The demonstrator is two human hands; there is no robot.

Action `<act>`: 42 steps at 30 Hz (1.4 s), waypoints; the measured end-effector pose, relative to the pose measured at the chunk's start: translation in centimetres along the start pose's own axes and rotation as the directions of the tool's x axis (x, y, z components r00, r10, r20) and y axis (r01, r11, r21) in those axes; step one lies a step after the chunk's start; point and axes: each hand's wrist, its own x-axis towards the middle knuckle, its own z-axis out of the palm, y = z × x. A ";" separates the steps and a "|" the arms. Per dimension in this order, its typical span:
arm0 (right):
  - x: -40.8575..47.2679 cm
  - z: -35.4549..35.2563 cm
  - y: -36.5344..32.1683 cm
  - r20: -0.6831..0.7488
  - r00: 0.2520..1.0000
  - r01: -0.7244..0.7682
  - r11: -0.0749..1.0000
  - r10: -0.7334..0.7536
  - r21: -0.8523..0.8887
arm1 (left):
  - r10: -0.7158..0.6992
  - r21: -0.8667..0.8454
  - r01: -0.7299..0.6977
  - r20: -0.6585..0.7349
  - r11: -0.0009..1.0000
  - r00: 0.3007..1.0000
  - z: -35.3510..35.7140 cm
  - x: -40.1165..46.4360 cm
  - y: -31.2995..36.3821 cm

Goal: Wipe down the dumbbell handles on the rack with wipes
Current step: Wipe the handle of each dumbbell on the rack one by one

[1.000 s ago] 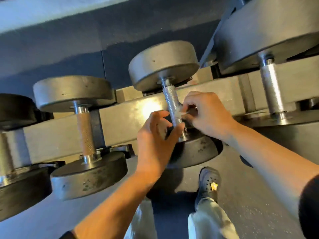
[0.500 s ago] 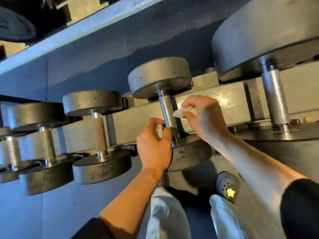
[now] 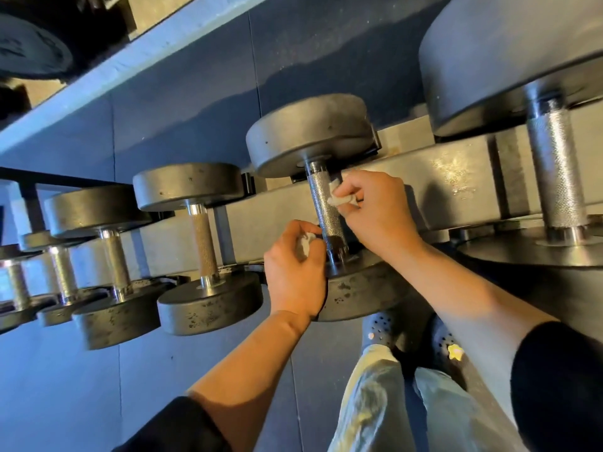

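1. Dark blue gym flooring (image 3: pixel 81 386) lies under a long grey steel dumbbell rack (image 3: pixel 456 177)
2. Knurled chrome handle (image 3: pixel 323 207) of the middle dumbbell – right hand (image 3: pixel 375 213) pinches a crumpled white wipe (image 3: pixel 339 199) against it
3. Left hand (image 3: pixel 293 269) curls round a second white wipe (image 3: pixel 305 244) beside the handle – the knurling could shred either wipe

Knurled, shiny steel handle (image 3: pixel 324 207) beside the pinched wipe (image 3: pixel 339 199), soft and crumpled; matt, pitted dumbbell heads (image 3: pixel 310 135).

Dumbbell heads (image 3: pixel 310 132) dark grey, speckled; centre handle (image 3: pixel 323 203) silver, knurled; neighbour handle (image 3: pixel 204 246) tan-brown knurl; wipes (image 3: pixel 339 199) white; rack rail (image 3: pixel 450 177) grey; clogs (image 3: pixel 380 324) dark, perforated, yellow charm; trousers pale grey
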 end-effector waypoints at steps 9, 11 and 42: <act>-2.2 -2.0 1.4 0.210 0.972 -0.089 0.991 0.109 -0.104 | 0.021 0.018 -0.022 0.038 1.000 0.999 0.1 0.3 -0.4; -1.8 -1.9 1.5 0.090 0.990 -0.098 0.985 0.111 -0.140 | 0.021 0.020 -0.022 0.048 1.000 0.999 0.1 0.3 -0.5; -2.7 -1.2 0.1 0.214 0.976 -0.049 0.999 0.048 -0.002 | 0.036 0.034 -0.036 0.004 0.999 0.999 0.2 0.1 -0.7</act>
